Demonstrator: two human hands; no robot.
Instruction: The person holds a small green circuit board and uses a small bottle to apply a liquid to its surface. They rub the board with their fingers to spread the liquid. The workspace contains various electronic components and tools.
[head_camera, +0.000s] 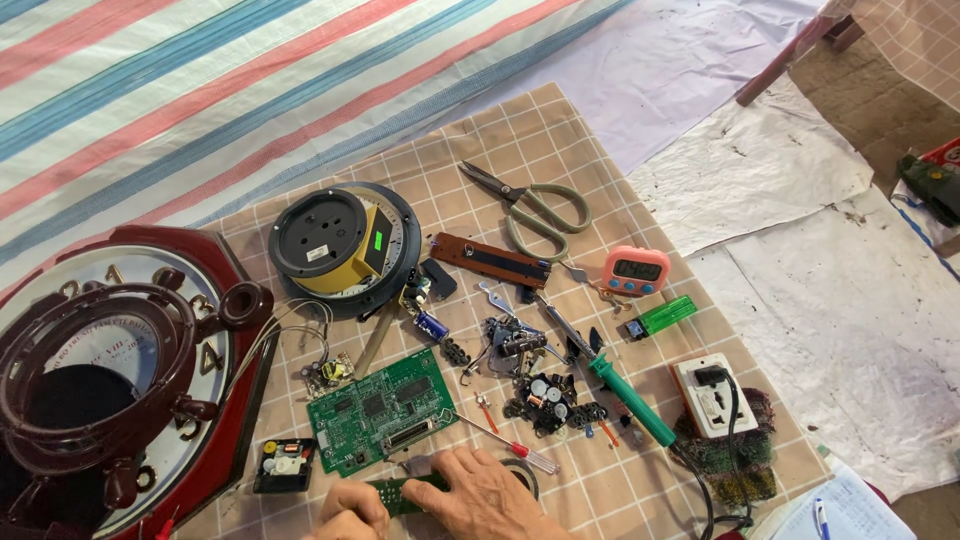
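Your hands (440, 498) pinch small green board (400, 493) at table (660, 490) near edge, just below big green circuit board (382, 410); screwdriver (505, 440) right, little free room.

Small dark-green circuit strip (400, 495) lies flat, partly covered.

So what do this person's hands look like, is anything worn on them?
Both hands are bare: the left hand and right hand show no gloves, and no rings or watch can be seen. Only the hands enter the bottom edge of the view, so no sleeves are visible.
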